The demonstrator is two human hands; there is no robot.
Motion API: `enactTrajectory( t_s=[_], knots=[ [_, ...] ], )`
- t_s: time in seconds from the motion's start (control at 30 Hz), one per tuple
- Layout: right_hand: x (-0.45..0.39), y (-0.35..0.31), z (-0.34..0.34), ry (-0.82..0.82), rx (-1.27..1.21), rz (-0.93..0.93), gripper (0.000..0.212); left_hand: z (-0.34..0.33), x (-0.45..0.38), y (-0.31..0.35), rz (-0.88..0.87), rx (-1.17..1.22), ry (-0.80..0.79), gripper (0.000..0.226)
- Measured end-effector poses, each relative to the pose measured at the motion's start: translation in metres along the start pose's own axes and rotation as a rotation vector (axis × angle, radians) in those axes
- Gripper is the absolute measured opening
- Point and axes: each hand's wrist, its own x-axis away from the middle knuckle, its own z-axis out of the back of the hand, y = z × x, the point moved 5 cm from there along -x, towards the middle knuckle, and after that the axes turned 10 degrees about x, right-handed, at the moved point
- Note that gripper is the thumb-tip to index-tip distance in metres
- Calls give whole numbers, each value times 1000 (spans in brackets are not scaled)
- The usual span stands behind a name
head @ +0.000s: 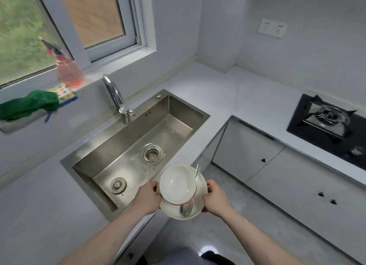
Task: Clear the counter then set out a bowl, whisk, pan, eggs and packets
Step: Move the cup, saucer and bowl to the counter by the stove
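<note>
Carrying a stack of used dishes at the front corner of the sink point(126, 145), so, at a guess, the counter-clearing part of the job and nothing yet set out. Left hand point(149, 197) curled round the left rim of the white plate point(198, 207), thumb on top; right hand point(214, 197) gripping the opposite rim the same way, fingers wrapped under and out of sight. White bowl point(177, 183) sitting on the plate, tipped a little toward the left, with a spoon point(187, 207) lying beneath its near edge and a second utensil point(197, 171), too thin to name, leaning out behind. Best kept level: loose bowl and loose cutlery likely to slide if the plate dips. Worth lowering the whole stack over the basin slowly, plate flat, away from the drain strainer point(152, 153) and clear of the faucet point(116, 98). Better to release one hand only once the plate rests on steel, then lift out the bowl separately if it rocks. White counter point(208, 90) beyond bare toward the gas hob point(328, 124).
</note>
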Motion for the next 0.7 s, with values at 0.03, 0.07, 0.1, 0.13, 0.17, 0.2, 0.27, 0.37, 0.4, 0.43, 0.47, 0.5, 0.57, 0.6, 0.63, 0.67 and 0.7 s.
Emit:
enactTrajectory(
  t_s=[0.03,0.07,0.1,0.13,0.17,0.2,0.27,0.37,0.4,0.43,0.47,0.5,0.57,0.6,0.63,0.67,0.7],
  knots=[
    [-2,10,21,13,-3,-3,31,-19,-1,18,-22,-19,-10,15],
    [-4,22,45,25,-9,-10,30,-41,-4,38,-49,-32,-20,12],
    [-5,27,60,34,-13,-14,29,-53,-7,48,-64,-37,-26,8],
    [-5,34,79,54,-19,-23,28,-68,-8,63,-89,-47,-44,5],
    [-5,45,101,83,-34,-28,28,-88,-11,80,-117,-57,-67,2],
    [-5,54,121,109,-54,-33,27,-106,-14,96,-145,-69,-89,1],
    [-2,72,159,161,-68,-62,30,-139,-19,127,-187,-98,-135,8],
    [0,105,207,229,-69,-119,36,-186,-25,176,-241,-192,-198,6],
    [1,116,220,249,-88,-131,37,-201,-27,189,-261,-213,-218,6],
    [1,123,230,270,-106,-138,38,-212,-30,199,-276,-230,-236,8],
    [3,133,244,300,-132,-155,39,-227,-32,214,-307,-250,-262,12],
    [7,141,256,329,-154,-175,40,-243,-34,227,-339,-274,-290,14],
    [14,157,280,389,-201,-214,41,-273,-37,252,-370,-308,-350,10],
    [17,167,292,413,-242,-234,41,-290,-40,265,-386,-325,-383,8],
    [19,172,299,423,-275,-242,40,-300,-41,274,-389,-331,-404,9],
    [20,182,310,444,-319,-260,40,-315,-42,286,-402,-342,-436,10],
    [23,194,323,479,-358,-285,40,-335,-45,299,-415,-364,-478,10]
  ],
)
